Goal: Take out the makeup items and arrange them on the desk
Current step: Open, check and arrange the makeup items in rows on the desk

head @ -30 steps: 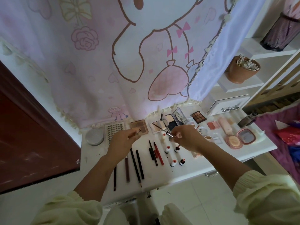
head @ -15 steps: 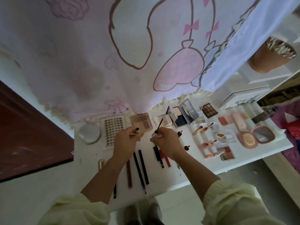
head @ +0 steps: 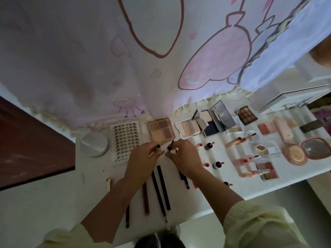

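Exposure is dim overall. Your light comes through the curtain (head: 89,68) at 12 o'clock and is strongest toward 2 o'clock, where the fabric turns pale blue-white. The desk (head: 93,169) greys off toward 6 o'clock, and your forearms read dark. Focus is soft throughout: the small tube (head: 158,147) pinched in your left hand (head: 143,158) and the wand (head: 171,144) pinched in your right hand (head: 184,158) are dark smears. Wide-angle bending skews the desk edges at 3 and 9 o'clock.
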Demonstrator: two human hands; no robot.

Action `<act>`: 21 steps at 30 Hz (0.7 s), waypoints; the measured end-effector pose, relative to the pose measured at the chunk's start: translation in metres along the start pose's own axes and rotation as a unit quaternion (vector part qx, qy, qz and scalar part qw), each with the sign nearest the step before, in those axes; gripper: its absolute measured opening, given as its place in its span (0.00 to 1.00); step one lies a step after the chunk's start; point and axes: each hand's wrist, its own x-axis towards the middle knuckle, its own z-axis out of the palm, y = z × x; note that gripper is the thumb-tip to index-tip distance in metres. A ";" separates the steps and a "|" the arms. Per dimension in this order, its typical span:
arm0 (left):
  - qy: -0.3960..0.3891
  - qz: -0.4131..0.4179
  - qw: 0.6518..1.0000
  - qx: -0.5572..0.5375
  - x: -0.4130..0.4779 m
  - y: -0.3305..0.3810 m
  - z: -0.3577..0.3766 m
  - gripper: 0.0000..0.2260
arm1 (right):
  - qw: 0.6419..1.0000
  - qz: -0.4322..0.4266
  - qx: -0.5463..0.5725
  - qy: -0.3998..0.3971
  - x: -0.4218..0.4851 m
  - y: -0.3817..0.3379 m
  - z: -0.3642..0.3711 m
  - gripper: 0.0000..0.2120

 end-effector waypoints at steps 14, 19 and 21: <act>-0.014 0.000 1.000 0.020 -0.001 -0.001 0.002 0.13 | 0.999 -0.026 -0.046 -0.003 0.004 0.007 0.003 0.10; -0.016 -0.005 1.000 0.018 -0.002 0.000 0.003 0.12 | 0.998 -0.028 -0.048 0.004 0.004 0.009 0.003 0.10; -0.016 -0.013 1.000 0.019 -0.002 0.000 0.004 0.11 | 0.998 -0.030 -0.046 0.009 0.004 0.010 0.004 0.10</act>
